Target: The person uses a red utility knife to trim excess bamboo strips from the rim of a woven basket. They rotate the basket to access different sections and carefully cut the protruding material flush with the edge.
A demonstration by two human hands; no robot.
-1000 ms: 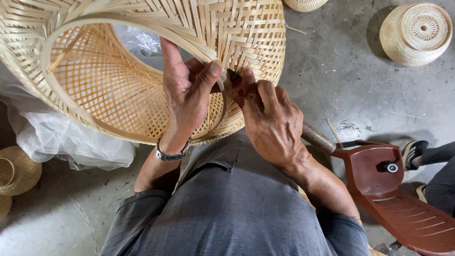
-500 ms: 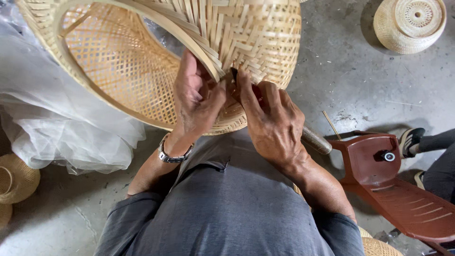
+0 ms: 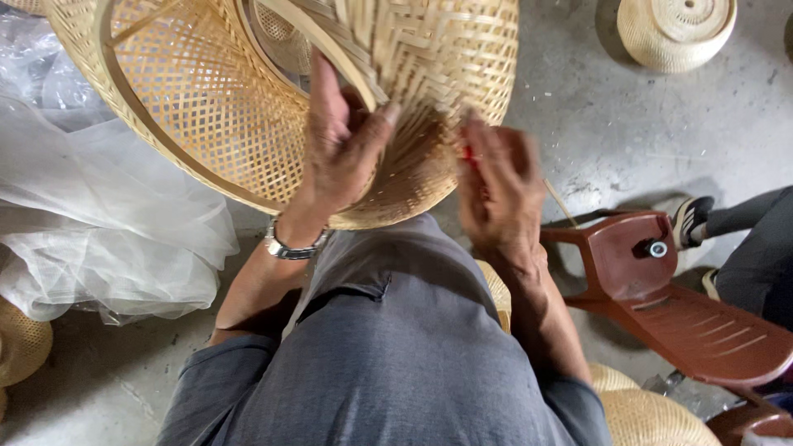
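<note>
A large woven bamboo basket [image 3: 198, 107] lies tilted on my lap, its open mouth turned to the left and toward me. My left hand [image 3: 339, 140] grips the basket's rim, thumb outside and fingers inside the weave. My right hand [image 3: 500, 186] sits beside the basket's lower right edge, blurred, with a small red-handled tool [image 3: 469, 157] between its fingers. A metal watch [image 3: 289, 246] circles my left wrist. My grey trousers [image 3: 396, 347] fill the bottom of the view.
Crumpled clear plastic sheeting [image 3: 99, 223] lies at the left. A brown plastic chair [image 3: 677, 306] lies overturned at the right, by another person's leg and shoe [image 3: 743, 231]. A small woven basket [image 3: 677, 29] stands at the top right, more baskets at the bottom edges.
The basket has turned and shifted rightward in view. My left hand slid up onto the rim. My right hand came off the weave and dropped to the basket's lower right edge.
</note>
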